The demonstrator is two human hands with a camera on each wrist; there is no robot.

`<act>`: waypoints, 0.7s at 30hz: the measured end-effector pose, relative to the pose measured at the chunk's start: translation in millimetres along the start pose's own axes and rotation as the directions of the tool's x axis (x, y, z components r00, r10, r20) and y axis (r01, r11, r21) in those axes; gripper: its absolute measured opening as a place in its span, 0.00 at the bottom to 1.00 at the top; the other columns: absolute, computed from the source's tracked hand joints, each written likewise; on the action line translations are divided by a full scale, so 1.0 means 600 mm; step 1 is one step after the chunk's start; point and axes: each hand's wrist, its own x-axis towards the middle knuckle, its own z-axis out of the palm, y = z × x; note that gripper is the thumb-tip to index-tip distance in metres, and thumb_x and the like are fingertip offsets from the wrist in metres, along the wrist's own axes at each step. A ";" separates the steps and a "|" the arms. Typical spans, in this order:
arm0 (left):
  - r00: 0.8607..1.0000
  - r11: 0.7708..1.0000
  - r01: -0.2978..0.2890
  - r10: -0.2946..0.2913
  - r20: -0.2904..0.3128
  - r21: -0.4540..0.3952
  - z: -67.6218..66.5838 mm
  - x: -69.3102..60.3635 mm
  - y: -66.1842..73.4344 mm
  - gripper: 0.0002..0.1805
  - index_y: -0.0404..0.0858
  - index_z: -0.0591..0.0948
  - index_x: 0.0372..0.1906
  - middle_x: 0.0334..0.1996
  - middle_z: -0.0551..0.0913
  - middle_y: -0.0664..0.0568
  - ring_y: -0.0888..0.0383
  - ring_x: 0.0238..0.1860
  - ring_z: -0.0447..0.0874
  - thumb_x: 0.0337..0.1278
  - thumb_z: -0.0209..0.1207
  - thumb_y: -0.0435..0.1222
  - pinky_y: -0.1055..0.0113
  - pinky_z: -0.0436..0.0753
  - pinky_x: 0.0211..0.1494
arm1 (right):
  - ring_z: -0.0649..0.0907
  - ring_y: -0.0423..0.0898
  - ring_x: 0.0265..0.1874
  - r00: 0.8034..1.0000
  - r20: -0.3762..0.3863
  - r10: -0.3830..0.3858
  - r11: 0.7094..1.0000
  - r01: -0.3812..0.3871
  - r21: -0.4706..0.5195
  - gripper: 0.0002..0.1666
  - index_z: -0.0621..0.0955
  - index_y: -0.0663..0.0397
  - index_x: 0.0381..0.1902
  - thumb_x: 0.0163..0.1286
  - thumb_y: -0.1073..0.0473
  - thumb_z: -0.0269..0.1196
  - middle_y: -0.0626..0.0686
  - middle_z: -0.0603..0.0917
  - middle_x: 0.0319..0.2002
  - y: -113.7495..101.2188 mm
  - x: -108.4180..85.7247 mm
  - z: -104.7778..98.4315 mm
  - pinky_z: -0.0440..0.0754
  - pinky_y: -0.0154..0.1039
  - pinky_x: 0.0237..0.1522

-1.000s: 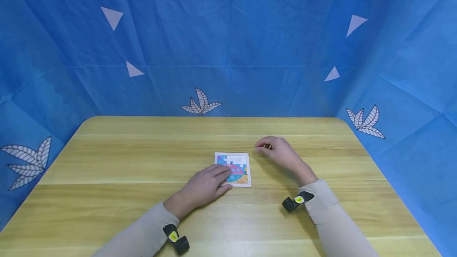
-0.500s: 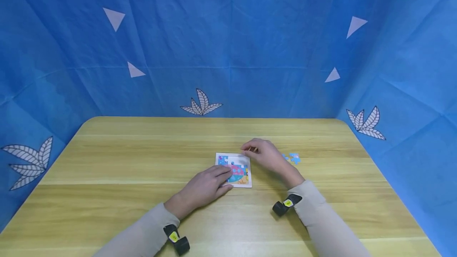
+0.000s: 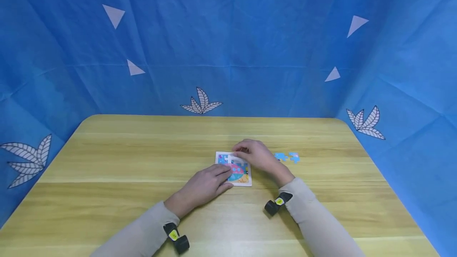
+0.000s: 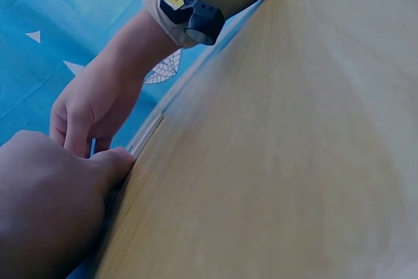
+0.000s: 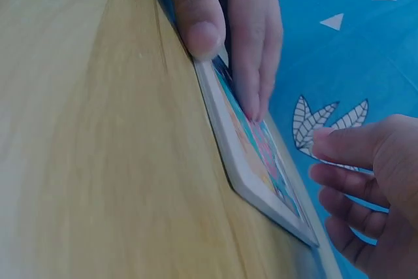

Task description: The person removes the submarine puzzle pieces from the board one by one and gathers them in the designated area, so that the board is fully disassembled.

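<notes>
A small jigsaw puzzle (image 3: pixel 237 176) in a white frame lies flat on the table, showing a pink, teal and blue picture with a pale gap near its top. My left hand (image 3: pixel 205 185) rests on its left part, fingers stretched over the picture; in the right wrist view the left thumb (image 5: pixel 204 38) lies at the frame edge (image 5: pixel 228 161). My right hand (image 3: pixel 258 156) hovers over the top right of the puzzle, fingers bent toward the thumb. In the right wrist view my right hand (image 5: pixel 372 187) shows no clear piece at its fingertips; whether it pinches one is unclear.
Loose blue puzzle pieces (image 3: pixel 294 157) lie to the right of the right hand, beyond the puzzle. The wooden table (image 3: pixel 125 154) ends at a blue curtain (image 3: pixel 228 43) at the back and sides. Both wrists carry small black cameras.
My right hand has moved left, from beside the puzzle to above its upper right part, uncovering loose pieces behind it. The left hand stays on the puzzle.
</notes>
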 end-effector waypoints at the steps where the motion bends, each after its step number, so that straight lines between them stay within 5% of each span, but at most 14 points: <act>1: 1.000 1.000 -0.002 0.002 0.000 0.000 0.000 0.001 0.000 0.25 0.38 0.81 0.60 0.58 0.80 0.51 0.54 0.60 0.76 0.70 0.54 0.50 0.62 0.75 0.64 | 0.81 0.38 0.38 1.000 0.003 0.003 1.000 -0.003 -0.004 0.10 0.86 0.47 0.46 0.71 0.54 0.63 0.42 0.83 0.38 -0.001 0.002 0.002 0.81 0.40 0.43; 12: 1.000 0.999 -0.030 0.030 0.006 0.027 -0.001 0.003 0.000 0.25 0.38 0.80 0.60 0.58 0.80 0.50 0.53 0.60 0.75 0.69 0.55 0.50 0.62 0.73 0.65 | 0.80 0.38 0.36 0.999 0.034 -0.008 0.999 0.009 -0.034 0.05 0.87 0.47 0.41 0.69 0.58 0.65 0.41 0.82 0.37 -0.012 0.009 0.024 0.80 0.38 0.40; 21: 0.999 0.999 -0.036 0.036 -0.009 0.019 -0.001 0.003 0.000 0.25 0.37 0.80 0.59 0.58 0.80 0.49 0.52 0.59 0.76 0.69 0.55 0.50 0.62 0.73 0.65 | 0.81 0.44 0.44 0.999 0.020 -0.045 0.991 0.047 -0.121 0.05 0.88 0.46 0.36 0.68 0.59 0.65 0.44 0.84 0.39 -0.016 0.012 0.035 0.78 0.45 0.51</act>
